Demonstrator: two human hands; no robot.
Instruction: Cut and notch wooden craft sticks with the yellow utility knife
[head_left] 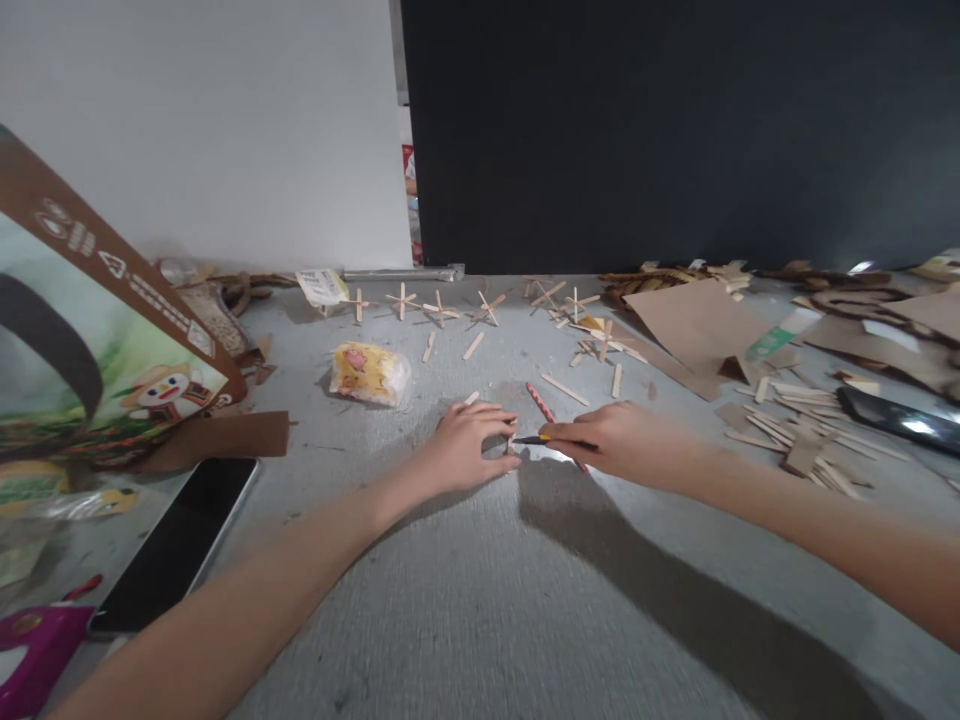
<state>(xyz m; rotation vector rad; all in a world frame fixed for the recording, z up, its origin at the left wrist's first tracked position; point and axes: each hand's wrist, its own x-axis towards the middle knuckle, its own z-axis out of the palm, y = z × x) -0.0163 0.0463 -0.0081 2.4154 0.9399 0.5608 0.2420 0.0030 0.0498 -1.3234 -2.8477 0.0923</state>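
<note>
My left hand (472,445) rests on the grey surface, its thumb and fingers pressing on a short wooden stick (511,442), mostly hidden by the fingertips. My right hand (626,440) is closed around a slim craft knife (534,440) with a dark front and a yellow part. Its tip points left and meets the stick, or comes very near it. Under the right hand lies a red patterned rod (540,402), partly covered. Beyond the hands, several star shapes of crossed wooden sticks (403,301) stand in a row, with loose sticks (473,346) in front.
A yellow printed packet (369,374) lies ahead on the left. A phone (176,545), a purple tool (37,650) and a printed bag (112,330) are at the left. On the right are a stick pile (817,435), cardboard (697,325) and a black glossy object (900,418).
</note>
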